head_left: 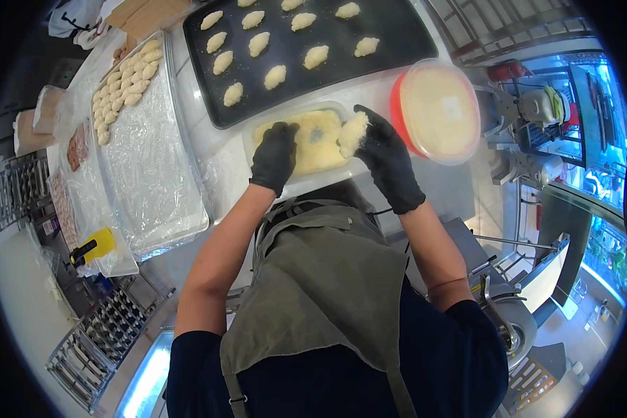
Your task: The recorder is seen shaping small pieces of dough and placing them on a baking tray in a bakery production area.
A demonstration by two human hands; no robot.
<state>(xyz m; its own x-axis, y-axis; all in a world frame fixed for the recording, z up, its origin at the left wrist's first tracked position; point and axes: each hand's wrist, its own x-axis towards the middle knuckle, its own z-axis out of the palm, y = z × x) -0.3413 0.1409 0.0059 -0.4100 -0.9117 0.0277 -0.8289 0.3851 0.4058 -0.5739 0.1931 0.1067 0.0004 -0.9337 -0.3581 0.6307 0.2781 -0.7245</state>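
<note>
My right hand [385, 153], in a black glove, grips a crumb-coated dough piece [354, 134] between thumb and fingers. It is raised over the right end of a shallow translucent container [320, 180]. Pale yellow crumbs [320, 157] cover most of that container's bottom, and a bare patch shows near the middle. Also gloved in black, my left hand [275, 157] is curled closed over the crumbs at the container's left side. Its fingertips are hidden, so whatever it may hold cannot be seen. Beyond the container, a black baking tray [289, 52] carries several coated dough pieces [274, 77] spaced apart.
A red tub with a pale lid [439, 108] stands right of the container. On the left, a plastic-lined perforated tray [150, 157] has uncoated dough pieces [122, 87] crowded at its far end. A yellow scraper [101, 242] lies by its near corner. Metal equipment [501, 299] stands at my right.
</note>
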